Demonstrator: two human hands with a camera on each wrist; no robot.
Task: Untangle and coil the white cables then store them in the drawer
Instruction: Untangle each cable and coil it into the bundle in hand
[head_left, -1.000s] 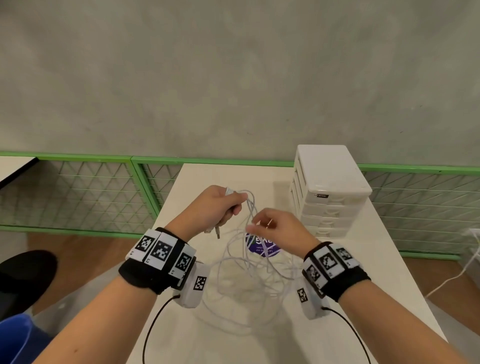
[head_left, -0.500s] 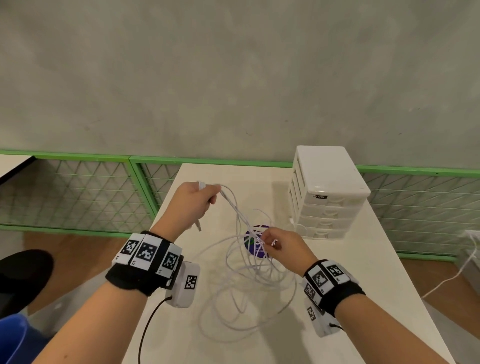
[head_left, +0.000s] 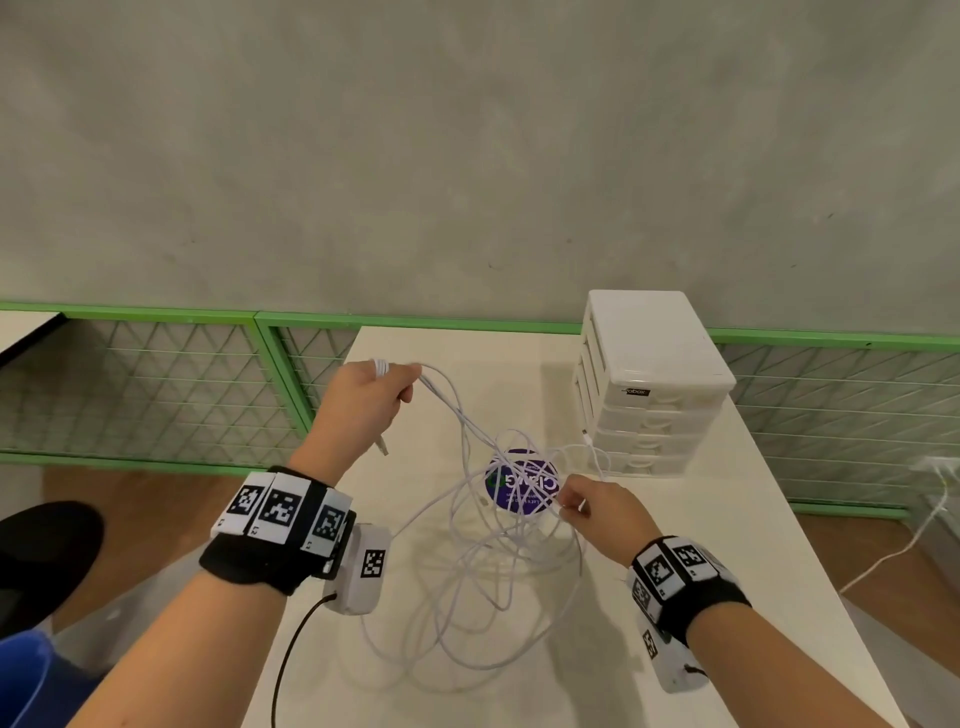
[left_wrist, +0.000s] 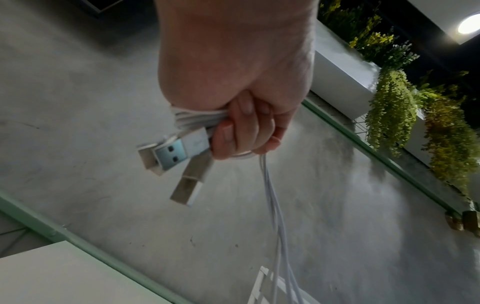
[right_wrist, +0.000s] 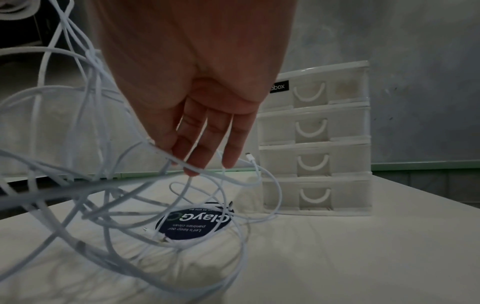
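Several white cables (head_left: 483, 571) lie in a loose tangle on the white table (head_left: 701, 597), with strands rising to both hands. My left hand (head_left: 400, 387) is raised over the table's far left and grips a bunch of cable ends; the left wrist view shows my left hand (left_wrist: 233, 131) curled round them, with silver USB plugs (left_wrist: 179, 154) sticking out. My right hand (head_left: 563, 506) is lower, near a purple sticker (head_left: 522, 483), and pinches one strand of the tangle. In the right wrist view my right hand (right_wrist: 192, 160) points down with a strand of the cables (right_wrist: 103, 185) across its tips. The white drawer unit (head_left: 654, 384) stands at the far right, its drawers all closed.
A green mesh railing (head_left: 156, 384) runs behind the table along a grey wall. A blue bin (head_left: 21, 680) and a black object (head_left: 41, 545) sit at the lower left. Another white cord (head_left: 893, 551) trails over the floor on the right. The drawer unit (right_wrist: 311, 139) has curved handles.
My left hand has lifted up and away to the left, drawing strands out of the tangle. My right hand has dropped lower and to the right, towards the sticker.
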